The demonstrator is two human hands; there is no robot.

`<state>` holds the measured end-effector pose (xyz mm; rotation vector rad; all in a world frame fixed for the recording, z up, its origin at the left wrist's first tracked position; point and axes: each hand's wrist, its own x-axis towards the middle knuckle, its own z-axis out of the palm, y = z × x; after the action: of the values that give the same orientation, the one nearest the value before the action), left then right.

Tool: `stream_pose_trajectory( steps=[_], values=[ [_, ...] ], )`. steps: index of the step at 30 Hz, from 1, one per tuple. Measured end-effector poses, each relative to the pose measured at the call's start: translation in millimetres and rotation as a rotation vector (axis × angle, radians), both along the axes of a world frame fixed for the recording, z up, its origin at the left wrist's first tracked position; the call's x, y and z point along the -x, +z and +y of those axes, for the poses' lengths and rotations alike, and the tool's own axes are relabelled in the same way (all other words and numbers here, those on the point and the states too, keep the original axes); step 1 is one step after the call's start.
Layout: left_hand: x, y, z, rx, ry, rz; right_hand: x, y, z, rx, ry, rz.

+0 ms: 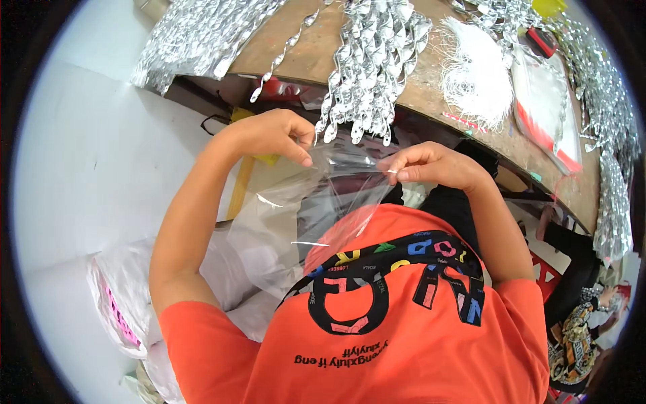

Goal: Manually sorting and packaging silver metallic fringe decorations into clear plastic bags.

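Note:
A clear plastic bag [343, 195] is stretched between my two hands, in front of my orange shirt. My left hand [288, 135] is closed with thumb and curled fingers at the bag's left upper edge. On the other side, my right hand [437, 166] pinches the right upper corner of the bag. Just beyond the bag, a bunch of twisted silver foil strips [373, 74] hangs over the table's near edge, its lower ends close to my left fingers. A single twisted strip [286, 54] lies to the left of that bunch.
The brown wooden table [306, 64] carries more silver strips [202, 40] at left, a heap of white strings [474, 74], and flat clear bags with red edges [548, 108]. Silver tinsel [612, 135] hangs at right. White plastic sacks [229, 269] stand at my left; another person [579, 330] sits at right.

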<state>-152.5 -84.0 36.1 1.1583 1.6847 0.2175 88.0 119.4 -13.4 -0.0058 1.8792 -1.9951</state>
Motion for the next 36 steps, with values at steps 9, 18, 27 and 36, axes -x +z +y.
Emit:
stream_pose_trajectory(
  steps=[9,18,27,36],
  values=[
    [18,30,23,-0.032,0.075,-0.225,16,27,26,-0.008,0.154,0.094],
    [41,16,43,-0.129,0.274,-0.286,28,20,46,0.065,0.018,-0.004],
    [48,7,54,-0.267,0.366,-0.124,32,35,47,0.023,-0.181,0.171],
    [66,40,70,-0.357,0.356,-0.112,45,64,63,-0.147,-0.189,0.280]
  ],
)
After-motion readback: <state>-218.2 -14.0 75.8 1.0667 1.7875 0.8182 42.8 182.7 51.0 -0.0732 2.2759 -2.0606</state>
